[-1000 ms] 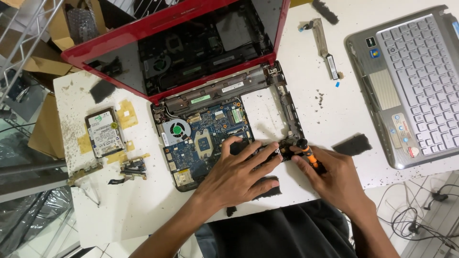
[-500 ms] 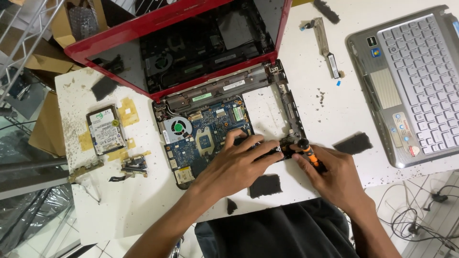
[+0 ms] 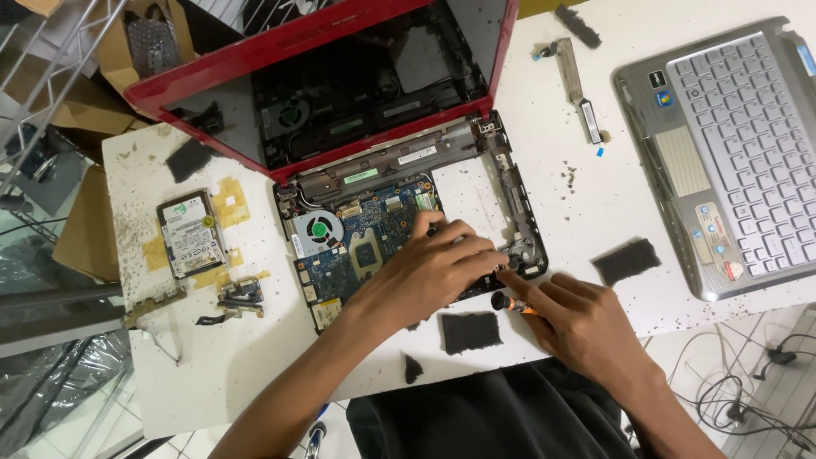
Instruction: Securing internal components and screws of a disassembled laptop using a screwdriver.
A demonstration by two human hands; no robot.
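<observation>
At centre frame the left hand presses flat on the opened laptop's circuit board, while the right hand pinches a small screwdriver at the lower right corner. The board looks thin, stiff and fragile; best held by its edges.

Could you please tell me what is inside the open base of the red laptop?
A blue circuit board with a round cooling fan at its left and a bare compartment on the right. The left hand covers the board's lower right, so that part is hidden.
</observation>
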